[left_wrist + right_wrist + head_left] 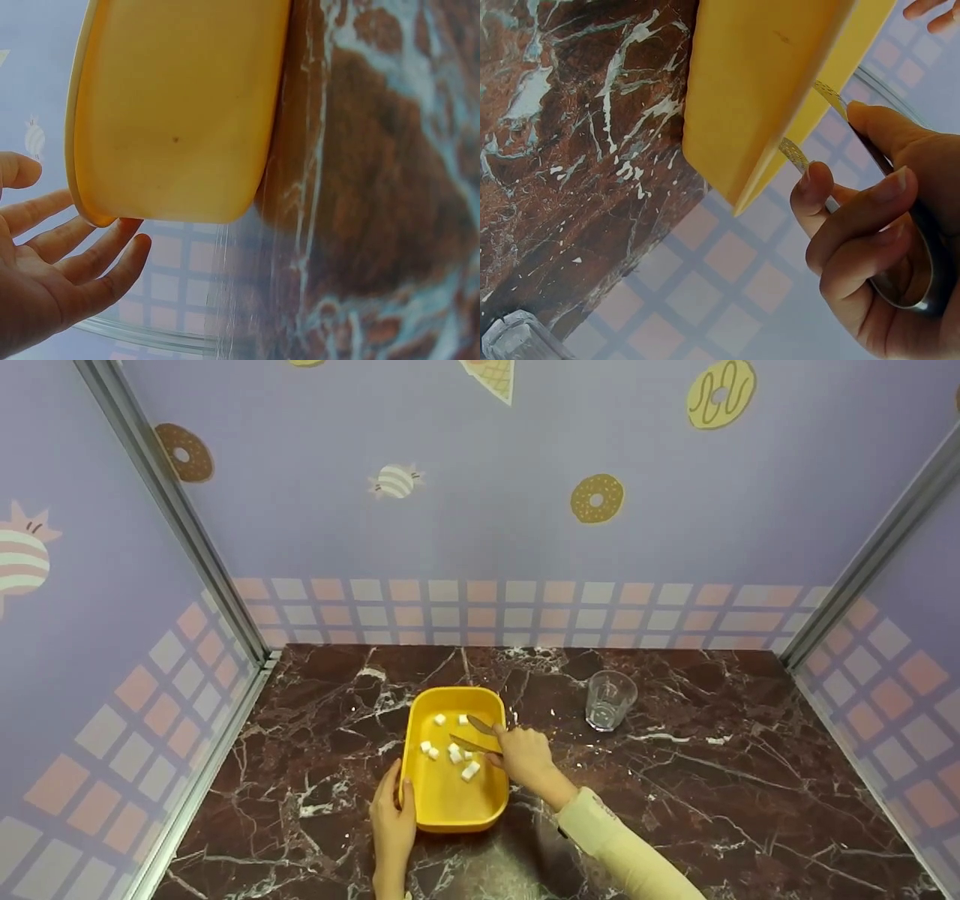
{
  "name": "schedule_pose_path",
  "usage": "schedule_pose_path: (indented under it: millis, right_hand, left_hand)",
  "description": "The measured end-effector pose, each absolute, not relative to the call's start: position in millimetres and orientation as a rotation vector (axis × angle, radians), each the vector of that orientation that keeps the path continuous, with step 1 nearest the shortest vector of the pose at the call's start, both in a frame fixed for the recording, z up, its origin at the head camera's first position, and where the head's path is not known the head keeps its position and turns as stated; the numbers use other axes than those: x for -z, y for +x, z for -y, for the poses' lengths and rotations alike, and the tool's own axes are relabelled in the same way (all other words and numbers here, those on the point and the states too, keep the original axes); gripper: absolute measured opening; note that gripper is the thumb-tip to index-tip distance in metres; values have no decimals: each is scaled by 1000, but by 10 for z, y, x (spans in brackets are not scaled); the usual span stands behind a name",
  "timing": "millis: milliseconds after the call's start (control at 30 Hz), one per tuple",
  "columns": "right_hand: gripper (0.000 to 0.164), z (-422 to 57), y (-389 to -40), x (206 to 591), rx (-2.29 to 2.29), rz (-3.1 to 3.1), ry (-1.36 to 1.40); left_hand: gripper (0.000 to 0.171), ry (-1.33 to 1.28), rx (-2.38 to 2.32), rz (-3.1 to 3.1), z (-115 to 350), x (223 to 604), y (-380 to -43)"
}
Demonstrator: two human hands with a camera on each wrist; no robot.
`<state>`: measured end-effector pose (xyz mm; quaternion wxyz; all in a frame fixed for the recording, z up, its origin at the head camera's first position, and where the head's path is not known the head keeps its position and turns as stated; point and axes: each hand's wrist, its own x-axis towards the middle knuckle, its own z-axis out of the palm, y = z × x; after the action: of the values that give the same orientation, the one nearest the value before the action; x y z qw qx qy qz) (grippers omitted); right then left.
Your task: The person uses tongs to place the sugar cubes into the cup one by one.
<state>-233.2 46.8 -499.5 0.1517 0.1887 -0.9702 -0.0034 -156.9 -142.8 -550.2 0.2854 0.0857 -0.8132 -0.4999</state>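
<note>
In the head view, my left hand is at the near left side of a yellow rectangular container. The left wrist view has its fingers loosely extended by the container's rim, with the thumb apart from it. My right hand holds metal tongs at the container's right side, fingers and thumb bent round the two arms. The tongs' parted tips reach over the rim into the container, among several small white cubes. Whether a tip touches a cube I cannot tell.
A clear drinking glass stands on the dark marbled table, to the right of the container. Behind the table rises a patterned purple wall, with side walls at left and right.
</note>
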Motion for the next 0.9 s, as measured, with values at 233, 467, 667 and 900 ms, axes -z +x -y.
schedule_pose_path:
  millis: [233, 467, 667, 900]
  right_hand:
    - [37, -431, -2323, 5015, 49, 2841, 536]
    - [37, -414, -2310, 5011, 83, 2844, 526]
    - [34, -396, -2331, 5013, 119, 2821, 531]
    - [31, -376, -2347, 4983, 119, 2811, 514]
  left_hand:
    - [34, 222, 1365, 2173, 1433, 5499, -1561]
    - [34, 221, 1360, 2177, 1431, 5493, -1564]
    - [34, 210, 1345, 2162, 1429, 5497, -1568]
    - [34, 227, 1340, 2169, 1429, 5501, -1569]
